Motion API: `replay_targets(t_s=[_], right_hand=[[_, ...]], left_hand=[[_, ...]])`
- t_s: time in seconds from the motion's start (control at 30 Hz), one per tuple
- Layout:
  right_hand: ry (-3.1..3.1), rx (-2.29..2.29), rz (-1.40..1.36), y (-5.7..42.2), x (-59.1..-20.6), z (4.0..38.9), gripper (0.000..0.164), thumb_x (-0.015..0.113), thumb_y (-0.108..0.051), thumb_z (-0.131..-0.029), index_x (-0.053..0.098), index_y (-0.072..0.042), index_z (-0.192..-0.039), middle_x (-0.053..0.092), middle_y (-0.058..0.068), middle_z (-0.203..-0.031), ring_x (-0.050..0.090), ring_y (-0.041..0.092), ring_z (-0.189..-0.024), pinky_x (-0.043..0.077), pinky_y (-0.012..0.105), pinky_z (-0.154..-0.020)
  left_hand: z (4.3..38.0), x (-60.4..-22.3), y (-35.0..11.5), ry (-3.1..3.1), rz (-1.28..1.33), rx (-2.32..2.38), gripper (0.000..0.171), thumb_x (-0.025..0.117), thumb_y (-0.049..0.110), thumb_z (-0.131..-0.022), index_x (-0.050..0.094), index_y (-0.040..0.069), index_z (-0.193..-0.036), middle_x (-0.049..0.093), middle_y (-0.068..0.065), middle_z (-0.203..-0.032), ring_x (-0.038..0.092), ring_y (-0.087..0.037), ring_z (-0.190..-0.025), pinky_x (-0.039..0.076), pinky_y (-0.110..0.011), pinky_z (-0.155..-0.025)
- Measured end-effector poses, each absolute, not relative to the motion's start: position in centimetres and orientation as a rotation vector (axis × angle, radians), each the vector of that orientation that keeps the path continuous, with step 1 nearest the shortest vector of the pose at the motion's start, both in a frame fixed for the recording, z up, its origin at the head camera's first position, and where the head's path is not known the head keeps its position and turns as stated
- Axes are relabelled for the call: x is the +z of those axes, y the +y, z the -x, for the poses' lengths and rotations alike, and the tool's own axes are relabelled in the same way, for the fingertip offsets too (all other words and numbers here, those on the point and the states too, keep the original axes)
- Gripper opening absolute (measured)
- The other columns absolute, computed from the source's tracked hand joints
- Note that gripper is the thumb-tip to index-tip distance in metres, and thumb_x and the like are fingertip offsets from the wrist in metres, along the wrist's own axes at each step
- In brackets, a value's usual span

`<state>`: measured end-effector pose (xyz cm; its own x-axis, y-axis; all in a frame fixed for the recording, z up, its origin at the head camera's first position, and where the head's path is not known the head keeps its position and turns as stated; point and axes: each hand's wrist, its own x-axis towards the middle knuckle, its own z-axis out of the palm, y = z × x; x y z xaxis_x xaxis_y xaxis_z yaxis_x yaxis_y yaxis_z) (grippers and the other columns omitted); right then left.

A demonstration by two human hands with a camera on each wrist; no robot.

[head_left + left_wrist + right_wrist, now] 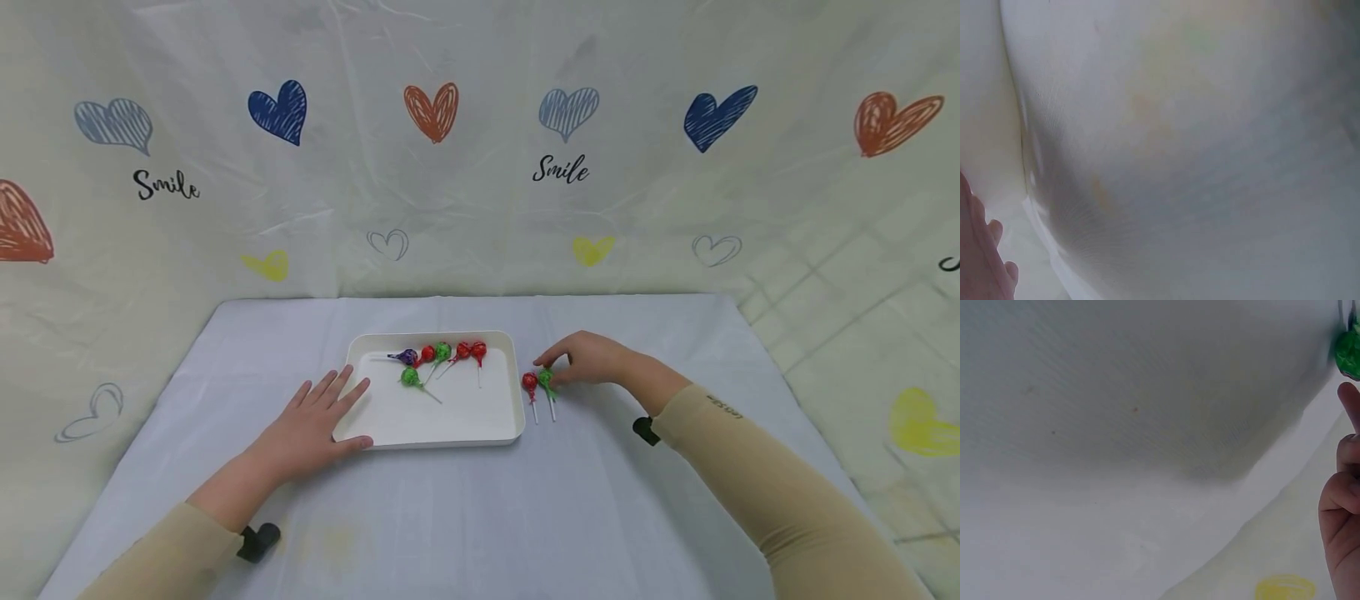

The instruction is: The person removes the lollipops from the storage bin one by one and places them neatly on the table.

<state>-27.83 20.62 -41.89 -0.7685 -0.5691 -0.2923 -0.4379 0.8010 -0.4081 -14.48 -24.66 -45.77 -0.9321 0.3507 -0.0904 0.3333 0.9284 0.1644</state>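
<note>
My left hand (311, 425) lies with fingers spread across the left rim of a white rectangular tray (472, 421). In the tray are several wrapped lollipops: a dark purple one (406, 357), red ones (478, 350), and green ones (410, 377). Just outside the tray's right side, a red lollipop (530, 382) and a green lollipop (546, 379) lie side by side, sticks toward me. My right hand (592, 357) reaches over the green one, index finger and thumb apart around its head. In the right wrist view, a fingertip (1347, 394) sits close to the green candy, a small gap between.
A white cloth covers the table (622, 500), with a faint yellowish stain (337, 542) near the front. Behind it hangs a pale curtain (487, 200) printed with hearts and "Smile". A dark device (258, 542) is on each wrist.
</note>
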Motion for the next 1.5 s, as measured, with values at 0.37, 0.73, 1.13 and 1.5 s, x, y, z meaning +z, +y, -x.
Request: replay_targets(t_s=[0.37,0.73,1.13,1.5], right_hand=[[2.609,-0.506,0.704,20.6,-40.1,28.3,0.037,0.078,-0.028,-0.087,0.072,-0.027,-0.124,0.068,-0.007,-0.122,0.057,0.018,-0.091,0.053,0.029,-0.072],[2.635,-0.491,0.719,18.5,-39.1,28.8,0.033,0.079,-0.029,-0.087,0.074,-0.031,-0.119,0.068,-0.008,-0.119,0.059,0.017,-0.095,0.055,0.03,-0.076],[2.635,-0.47,0.708,14.8,-38.7,30.3,0.036,0.077,-0.033,-0.088,0.073,-0.026,-0.123,0.069,-0.009,-0.119,0.06,0.022,-0.117,0.054,0.039,-0.092],[2.638,-0.404,0.664,12.0,-38.7,31.2,0.031,0.076,-0.031,-0.089,0.073,-0.029,-0.12,0.068,-0.006,-0.118,0.058,0.018,-0.112,0.053,0.04,-0.092]], left_hand=[[14.4,-45.6,-24.5,2.964,-0.514,0.231,0.094,0.055,0.071,-0.088,0.023,0.019,-0.159,0.009,-0.013,-0.166,0.009,-0.039,-0.15,0.005,-0.061,-0.118],[14.5,-45.7,-24.6,2.967,-0.527,0.228,0.098,0.046,0.08,-0.086,0.023,0.02,-0.159,0.008,-0.012,-0.166,0.009,-0.038,-0.151,0.005,-0.061,-0.118],[14.6,-45.8,-24.6,2.97,-0.53,0.238,0.094,0.054,0.072,-0.087,0.023,0.02,-0.159,0.009,-0.012,-0.166,0.009,-0.038,-0.15,0.006,-0.061,-0.118],[14.7,-45.9,-24.7,2.972,-0.528,0.262,0.094,0.055,0.072,-0.087,0.024,0.021,-0.159,0.008,-0.011,-0.166,0.008,-0.037,-0.151,0.006,-0.061,-0.118]])
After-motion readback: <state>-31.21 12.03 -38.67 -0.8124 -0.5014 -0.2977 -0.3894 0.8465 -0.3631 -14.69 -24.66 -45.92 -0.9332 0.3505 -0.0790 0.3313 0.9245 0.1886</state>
